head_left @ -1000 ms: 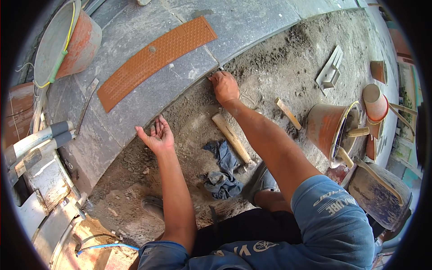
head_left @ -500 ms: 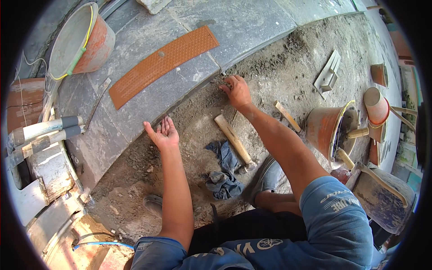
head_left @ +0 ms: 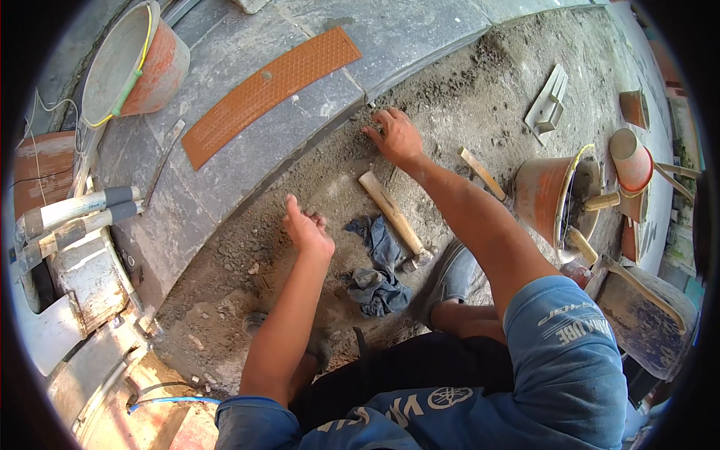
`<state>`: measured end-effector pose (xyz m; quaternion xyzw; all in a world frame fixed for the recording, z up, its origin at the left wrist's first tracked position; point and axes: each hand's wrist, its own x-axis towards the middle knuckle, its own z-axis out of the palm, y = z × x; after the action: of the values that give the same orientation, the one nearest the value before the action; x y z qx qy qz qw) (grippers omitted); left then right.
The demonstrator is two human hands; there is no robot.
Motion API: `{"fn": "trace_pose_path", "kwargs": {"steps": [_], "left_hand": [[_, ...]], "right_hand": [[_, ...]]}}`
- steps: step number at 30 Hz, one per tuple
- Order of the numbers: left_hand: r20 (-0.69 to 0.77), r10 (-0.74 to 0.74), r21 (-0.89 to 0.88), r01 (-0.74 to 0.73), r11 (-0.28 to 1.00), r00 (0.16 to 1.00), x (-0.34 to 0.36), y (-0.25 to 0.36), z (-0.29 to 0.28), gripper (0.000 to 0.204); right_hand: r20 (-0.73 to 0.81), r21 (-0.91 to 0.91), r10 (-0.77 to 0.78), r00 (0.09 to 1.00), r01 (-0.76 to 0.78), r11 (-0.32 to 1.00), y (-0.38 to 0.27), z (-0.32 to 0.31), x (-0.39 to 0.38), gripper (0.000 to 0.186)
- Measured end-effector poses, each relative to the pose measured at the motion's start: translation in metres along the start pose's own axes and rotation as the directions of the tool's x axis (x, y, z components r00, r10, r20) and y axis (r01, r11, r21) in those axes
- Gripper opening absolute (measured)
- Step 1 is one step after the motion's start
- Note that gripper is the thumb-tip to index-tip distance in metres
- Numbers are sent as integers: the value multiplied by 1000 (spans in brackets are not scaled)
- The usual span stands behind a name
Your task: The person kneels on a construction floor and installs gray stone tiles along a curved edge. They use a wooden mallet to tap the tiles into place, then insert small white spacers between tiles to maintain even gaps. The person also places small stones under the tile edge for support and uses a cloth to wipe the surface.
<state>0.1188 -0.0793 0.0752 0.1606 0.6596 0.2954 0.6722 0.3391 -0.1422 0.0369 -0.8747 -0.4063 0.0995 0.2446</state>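
Over the bare soil, my left hand hangs with its thumb stretched up and its fingers loosely bent, holding nothing that I can see. My right hand reaches down to the soil by the edge of the grey tiles. Its thumb and forefinger are apart, and no object shows between them. Between my forearms lies a hammer with a wooden handle. A crumpled dark cloth is beside the hammer. On the tiles rests a curved orange textured strip.
A metal float lies on the soil at the right. Nearer are a wooden handle and a bucket with tools. Smaller buckets stand beyond. A large bucket and pipes are at the left.
My left hand has drawn back from the tile edge, moving right and turning, with its fingers more bent. My right hand stays near the same spot. The view has shifted slightly.
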Motion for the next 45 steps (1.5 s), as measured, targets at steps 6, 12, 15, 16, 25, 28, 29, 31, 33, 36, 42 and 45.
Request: {"fn": "trace_pose_path", "kwargs": {"steps": [6, 12, 15, 16, 25, 28, 29, 31, 33, 36, 42, 45], "left_hand": [[512, -296, 739, -238, 630, 807, -15, 59, -57, 30], [518, -438, 760, -630, -159, 735, -9, 189, -131, 35], [573, -380, 652, -685, -326, 726, 0, 229, -149, 38], [619, -350, 592, -710, -380, 703, 3, 238, -153, 38], [961, -169, 65, -774, -630, 218, 59, 213, -105, 31], [980, -197, -108, -859, -500, -8, 39, 184, -78, 30], [978, -195, -160, -870, -466, -76, 34, 178, -74, 29], [947, -243, -293, -874, -388, -210, 21, 165, -64, 28], [919, -256, -377, -859, -347, -300, 10, 156, -60, 28], [903, -298, -389, -881, -269, -308, 6, 155, -73, 28], [956, -280, -193, -898, -396, -82, 8, 167, -149, 21], [873, -386, 66, -855, -514, 299, 4, 154, -198, 23]], "right_hand": [[94, -111, 3, 996, 7, 994, 5, -14, -7, 35], [56, -192, -22, 998, 32, 981, 4, -21, -14, 39], [50, -221, -38, 998, 48, 974, 5, -28, -21, 40], [33, -230, -58, 998, 64, 971, 1, -32, -24, 39], [349, -203, -17, 937, 93, 975, -43, -126, -93, 41], [494, -231, 96, 864, 24, 973, -66, -172, -142, 43], [530, -256, 143, 836, -3, 967, -79, -189, -156, 43], [529, -291, 231, 817, -81, 953, -82, -218, -192, 44], [490, -348, 315, 813, -149, 926, -80, -254, -229, 45], [390, -328, 497, 775, -387, 862, -58, -273, -281, 46], [488, -220, 559, 670, -526, 822, -17, -226, -337, 42], [586, -215, 494, 642, -465, 859, -15, -206, -338, 39]]}}
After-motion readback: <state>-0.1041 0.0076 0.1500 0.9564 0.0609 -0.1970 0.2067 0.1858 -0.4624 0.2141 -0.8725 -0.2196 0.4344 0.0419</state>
